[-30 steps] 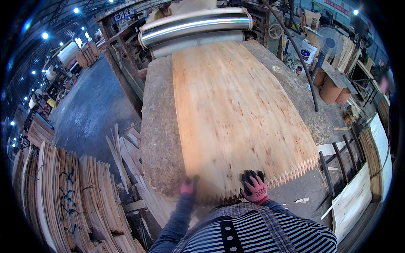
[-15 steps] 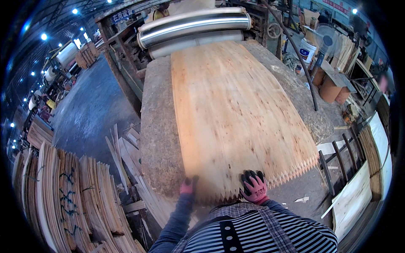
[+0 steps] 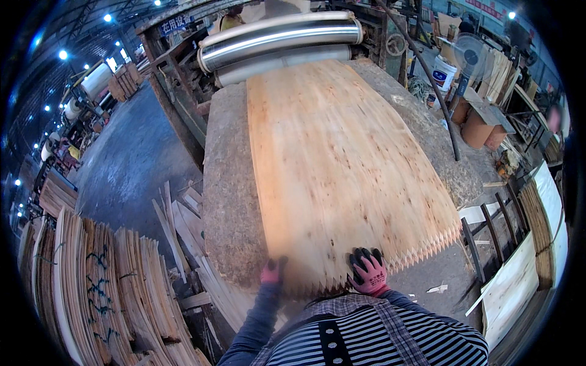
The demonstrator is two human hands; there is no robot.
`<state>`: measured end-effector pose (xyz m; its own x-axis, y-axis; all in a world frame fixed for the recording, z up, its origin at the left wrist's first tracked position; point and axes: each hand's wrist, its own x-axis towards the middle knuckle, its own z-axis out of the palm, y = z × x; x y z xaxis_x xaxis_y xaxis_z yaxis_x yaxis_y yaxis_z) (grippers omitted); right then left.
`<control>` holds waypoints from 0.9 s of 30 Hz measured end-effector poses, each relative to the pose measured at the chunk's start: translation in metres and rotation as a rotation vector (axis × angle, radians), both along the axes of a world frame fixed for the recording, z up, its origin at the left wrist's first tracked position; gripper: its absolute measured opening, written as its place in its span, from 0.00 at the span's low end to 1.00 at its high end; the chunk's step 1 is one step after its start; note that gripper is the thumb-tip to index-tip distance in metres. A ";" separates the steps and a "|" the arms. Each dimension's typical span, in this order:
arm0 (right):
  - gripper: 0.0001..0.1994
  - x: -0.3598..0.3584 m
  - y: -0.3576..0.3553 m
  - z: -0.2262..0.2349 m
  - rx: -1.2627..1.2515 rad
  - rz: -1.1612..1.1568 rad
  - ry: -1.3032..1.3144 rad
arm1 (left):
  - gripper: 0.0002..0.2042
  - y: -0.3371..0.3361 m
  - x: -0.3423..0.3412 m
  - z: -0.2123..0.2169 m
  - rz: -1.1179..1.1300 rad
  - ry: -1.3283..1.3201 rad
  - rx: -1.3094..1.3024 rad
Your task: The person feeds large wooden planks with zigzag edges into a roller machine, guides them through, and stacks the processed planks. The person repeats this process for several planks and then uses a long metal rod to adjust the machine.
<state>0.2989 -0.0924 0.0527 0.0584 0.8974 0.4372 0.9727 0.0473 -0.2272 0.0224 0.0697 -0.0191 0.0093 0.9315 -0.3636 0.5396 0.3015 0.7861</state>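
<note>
Dim timber workshop, blue-white ceiling lamps, concrete floor. Rough grey desk ahead of both hands, carrying a wide pale veneer sheet with a saw-toothed near edge. Left hand at the sheet's near left corner, fingers curled over the edge, gripping it. Right hand flat on the toothed edge, gloved fingers spread, pressing down. Beyond the fingers, far end of sheet under steel rollers. Left of the fingers, stacked veneer bundles.
</note>
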 end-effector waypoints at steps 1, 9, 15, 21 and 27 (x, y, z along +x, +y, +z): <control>0.20 0.000 -0.001 -0.001 -0.004 -0.004 0.003 | 0.36 0.000 0.001 0.003 -0.010 -0.024 -0.004; 0.21 0.000 -0.002 -0.004 -0.043 -0.004 0.023 | 0.38 0.001 -0.001 -0.002 -0.014 -0.051 -0.004; 0.21 0.001 -0.001 -0.005 -0.013 -0.003 0.011 | 0.37 0.001 0.000 0.000 -0.015 0.037 -0.022; 0.20 0.000 -0.001 -0.003 -0.003 0.000 0.018 | 0.18 0.000 -0.001 -0.031 0.084 -0.030 0.209; 0.20 -0.001 -0.001 -0.002 0.013 0.006 0.022 | 0.17 0.003 -0.006 -0.040 0.060 -0.046 0.239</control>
<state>0.2977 -0.0936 0.0508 0.0627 0.8919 0.4479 0.9672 0.0564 -0.2477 0.0166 0.0722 -0.0586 -0.0369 0.9903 -0.1338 0.4882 0.1347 0.8623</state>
